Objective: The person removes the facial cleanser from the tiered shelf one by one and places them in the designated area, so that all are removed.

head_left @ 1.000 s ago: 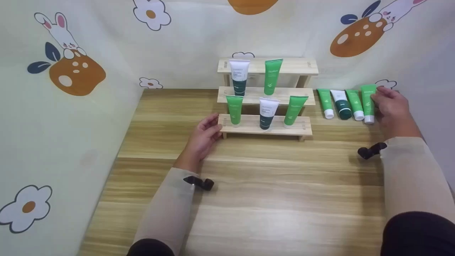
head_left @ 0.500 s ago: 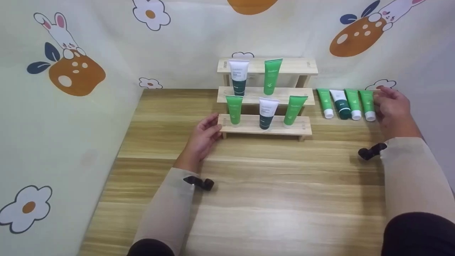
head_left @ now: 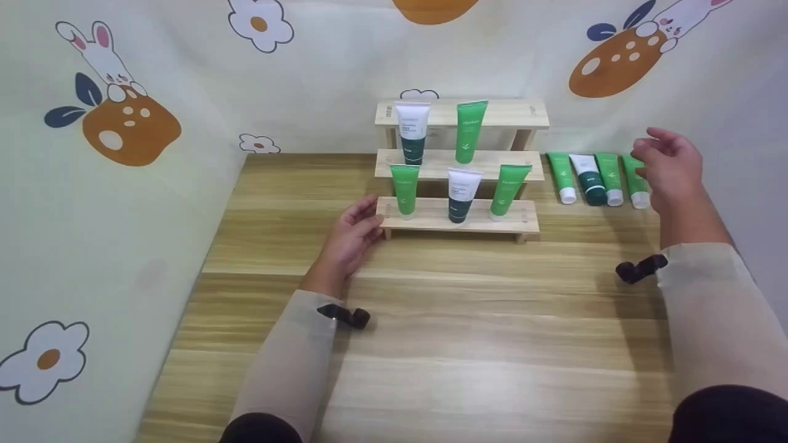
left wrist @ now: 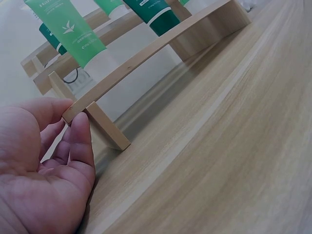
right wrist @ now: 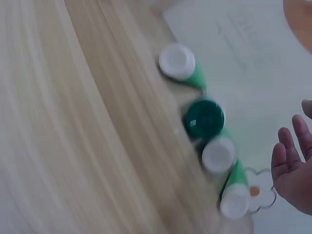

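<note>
My left hand (head_left: 352,237) pinches the left end of the lowest board of a three-tier wooden display shelf (head_left: 425,226); the left wrist view shows thumb and fingertips at that board's end (left wrist: 73,111). Three tubes stand cap-down on the lowest tier: a green tube (head_left: 404,187), a white-and-dark-green tube (head_left: 463,191) and another green tube (head_left: 510,187). My right hand (head_left: 674,166) is raised with loosely bent fingers and holds nothing. It partly covers the rightmost green tube (head_left: 637,184), lying at the end of a row of tubes.
On the middle tier stand a white-and-dark-green tube (head_left: 412,132) and a green tube (head_left: 471,132). Left of the rightmost tube lie a green tube (head_left: 608,175), a white-and-dark-green tube (head_left: 588,175) and another green tube (head_left: 560,175). A patterned cloth (head_left: 326,80) hangs behind the wooden table (head_left: 462,320).
My right hand laid the rightmost green tube down in the row, let go of it and rose above it. My left hand has stayed at the shelf.
</note>
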{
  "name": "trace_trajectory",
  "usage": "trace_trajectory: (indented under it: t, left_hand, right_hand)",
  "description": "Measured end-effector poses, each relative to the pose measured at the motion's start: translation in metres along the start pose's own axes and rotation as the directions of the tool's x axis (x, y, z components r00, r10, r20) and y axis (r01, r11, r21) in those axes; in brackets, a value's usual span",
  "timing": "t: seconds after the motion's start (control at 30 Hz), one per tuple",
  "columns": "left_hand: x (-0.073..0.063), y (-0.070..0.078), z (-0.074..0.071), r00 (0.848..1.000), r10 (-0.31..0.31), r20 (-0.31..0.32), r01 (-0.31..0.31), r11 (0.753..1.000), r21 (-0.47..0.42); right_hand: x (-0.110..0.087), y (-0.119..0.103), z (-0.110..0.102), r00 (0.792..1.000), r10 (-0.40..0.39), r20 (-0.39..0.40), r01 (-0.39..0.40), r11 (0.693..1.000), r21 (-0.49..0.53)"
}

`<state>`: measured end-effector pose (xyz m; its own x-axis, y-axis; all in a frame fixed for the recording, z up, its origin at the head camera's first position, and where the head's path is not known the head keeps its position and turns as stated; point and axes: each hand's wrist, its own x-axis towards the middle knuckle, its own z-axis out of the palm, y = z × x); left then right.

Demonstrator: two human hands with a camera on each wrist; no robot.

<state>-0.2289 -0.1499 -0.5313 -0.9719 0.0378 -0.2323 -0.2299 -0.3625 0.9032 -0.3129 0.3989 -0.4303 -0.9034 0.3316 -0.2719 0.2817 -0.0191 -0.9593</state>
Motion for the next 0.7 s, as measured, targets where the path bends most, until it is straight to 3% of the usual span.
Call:
trace_trajectory:
  t: [0.13, 0.37, 0.7]
  left_hand:
    - [0.001, 0.000, 0.000, 1.000, -0.004, -0.003, 0.004, 1.000, 0.002]
    - [0.002, -0.001, 0.001, 1.000, -0.009, -0.003, 0.009, 1.000, 0.008]
    - [0.001, 0.000, 0.001, 1.000, -0.011, -0.007, 0.011, 1.000, -0.020]
  right_hand:
    - [-0.013, -0.007, 0.018, 1.000, -0.018, 0.019, 0.017, 1.000, 0.024]
    - [-0.035, -0.014, 0.046, 0.988, -0.121, 0.094, 0.112, 0.989, 0.096]
    - [-0.067, -0.022, 0.088, 0.935, -0.284, 0.212, 0.264, 0.958, 0.114]
